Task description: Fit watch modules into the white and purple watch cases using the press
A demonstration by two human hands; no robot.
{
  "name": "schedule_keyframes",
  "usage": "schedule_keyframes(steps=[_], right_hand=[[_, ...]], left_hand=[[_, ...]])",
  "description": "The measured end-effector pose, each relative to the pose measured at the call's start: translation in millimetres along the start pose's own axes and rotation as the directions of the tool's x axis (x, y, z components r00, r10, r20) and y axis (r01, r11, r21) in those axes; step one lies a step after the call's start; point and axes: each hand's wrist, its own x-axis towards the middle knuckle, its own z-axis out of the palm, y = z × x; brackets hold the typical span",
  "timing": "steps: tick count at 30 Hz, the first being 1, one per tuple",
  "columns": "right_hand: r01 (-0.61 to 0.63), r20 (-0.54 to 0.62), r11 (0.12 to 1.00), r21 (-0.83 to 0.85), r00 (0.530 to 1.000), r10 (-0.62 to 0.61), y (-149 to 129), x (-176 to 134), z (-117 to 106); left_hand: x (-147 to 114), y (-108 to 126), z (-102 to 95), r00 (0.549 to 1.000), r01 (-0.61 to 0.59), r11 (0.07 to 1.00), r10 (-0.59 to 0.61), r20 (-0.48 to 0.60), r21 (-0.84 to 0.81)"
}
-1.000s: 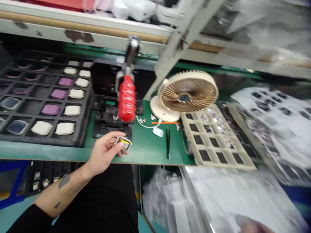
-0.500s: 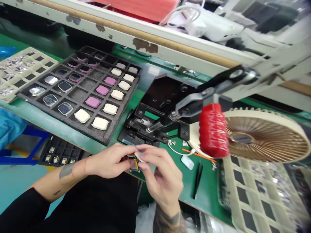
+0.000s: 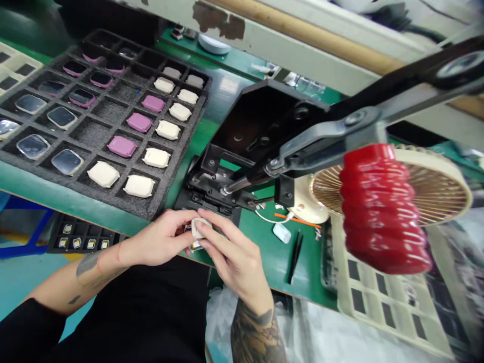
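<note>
Treat the small framed part [image 3: 195, 246] as light, stiff and probably fragile, taking it by the rim, gripped in the left hand [image 3: 161, 241] beside the pale rounded piece [image 3: 198, 230] pinched by the right hand [image 3: 240, 256], at the edge of the bench [image 3: 253, 242].

Your green bench top [image 3: 260, 257] slants across mid-frame, light glaring off it at upper centre. Ahead of you, along the top: cream beam [image 3: 264, 45], paint chipped, wood-coloured rail [image 3: 302, 30]. Your lower left: blue furniture frame [image 3: 36, 232], turquoise floor [image 3: 34, 277], yellowish stripe [image 3: 73, 257].
</note>
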Motion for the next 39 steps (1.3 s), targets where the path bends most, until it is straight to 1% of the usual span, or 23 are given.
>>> schedule_keyframes(steps=[2, 3, 5, 6, 8, 9, 10, 11, 14, 17, 19, 21, 22, 24, 26, 27, 30, 33, 34, 35, 37, 38, 39], right_hand=[[0.002, -0.004, 0.999, -0.034, 1.000, -0.002, -3, 1, -2], [-0.003, -0.028, 0.999, -0.048, 1.000, 0.001, -3, 1, -3], [-0.028, -0.139, 0.997, -0.068, 0.990, 0.018, -2, 0, -3], [-0.048, -0.223, 0.996, -0.081, 0.974, 0.029, -1, -1, -3], [-0.107, -0.395, 0.987, -0.121, 0.917, 0.051, 2, -6, -3], [-0.135, -0.450, 0.980, -0.144, 0.891, 0.057, 3, -8, -2], [-0.150, -0.471, 0.975, -0.163, 0.880, 0.057, 5, -11, -1], [-0.154, -0.460, 0.973, -0.174, 0.886, 0.058, 6, -13, 1], [-0.118, -0.358, 0.978, -0.171, 0.932, 0.049, 9, -16, 9], [-0.082, -0.295, 0.985, -0.151, 0.955, 0.035, 10, -11, 18], [-0.053, -0.253, 0.990, -0.129, 0.967, 0.019, 9, -8, 22], [-0.063, -0.241, 0.992, -0.113, 0.970, 0.034, 6, -5, 25], [-0.091, -0.264, 0.990, -0.107, 0.963, 0.060, 4, -4, 25], [-0.167, -0.357, 0.984, -0.064, 0.925, 0.133, 1, -3, 26], [-0.212, -0.434, 0.977, 0.031, 0.877, 0.204, -1, -3, 27], [-0.214, -0.451, 0.974, 0.080, 0.863, 0.227, -1, -3, 27], [-0.204, -0.427, 0.964, 0.168, 0.867, 0.258, 0, -6, 28], [-0.218, -0.419, 0.941, 0.260, 0.852, 0.313, -3, -10, 32], [-0.230, -0.418, 0.931, 0.284, 0.844, 0.336, -5, -10, 33], [-0.249, -0.409, 0.926, 0.285, 0.842, 0.352, -7, -9, 32], [-0.276, -0.398, 0.942, 0.191, 0.856, 0.331, -13, -3, 22], [-0.256, -0.431, 0.961, 0.103, 0.859, 0.275, -15, 2, 14], [-0.208, -0.500, 0.978, 0.000, 0.847, 0.180, -16, 9, 4]], left_hand=[[0, 1, 2.3, 1.000, -0.006, 0.999, 0.007, -0.008, 0.054], [0, 0, 3.7, 1.000, -0.013, 0.997, 0.014, -0.016, 0.070], [1, -2, 6.6, 0.998, -0.032, 0.998, 0.035, -0.054, 0.058], [2, -4, 7.8, 0.995, -0.047, 0.998, 0.050, -0.083, 0.029], [2, -9, 9.5, 0.989, -0.080, 0.996, 0.074, -0.130, -0.036], [2, -12, 9.7, 0.985, -0.095, 0.994, 0.085, -0.147, -0.062], [1, -15, 9.5, 0.983, -0.107, 0.991, 0.094, -0.155, -0.078], [0, -17, 9.0, 0.982, -0.115, 0.990, 0.101, -0.157, -0.086], [-4, -21, 6.9, 0.981, -0.126, 0.988, 0.111, -0.158, -0.087], [-4, -20, 7.2, 0.981, -0.133, 0.987, 0.118, -0.155, -0.089], [-2, -18, 10.0, 0.970, -0.147, 0.982, 0.121, -0.210, -0.116], [1, -16, 13.8, 0.947, -0.174, 0.974, 0.126, -0.294, -0.144], [3, -15, 15.7, 0.936, -0.192, 0.970, 0.135, -0.325, -0.151], [6, -14, 18.6, 0.926, -0.227, 0.961, 0.163, -0.340, -0.157], [6, -13, 19.7, 0.929, -0.257, 0.954, 0.200, -0.311, -0.153], [6, -13, 19.5, 0.932, -0.265, 0.954, 0.216, -0.290, -0.139], [2, -13, 17.0, 0.922, -0.304, 0.953, 0.295, -0.249, 0.003], [-3, -13, 16.1, 0.882, -0.374, 0.903, 0.417, -0.221, 0.210], [-4, -13, 17.1, 0.869, -0.390, 0.888, 0.443, -0.221, 0.244], [-5, -13, 18.8, 0.863, -0.395, 0.886, 0.449, -0.231, 0.244], [-5, -15, 23.5, 0.873, -0.378, 0.916, 0.402, -0.275, 0.137], [-4, -16, 26.0, 0.887, -0.354, 0.934, 0.353, -0.297, 0.050], [-3, -18, 28.2, 0.904, -0.324, 0.945, 0.298, -0.308, -0.037]])
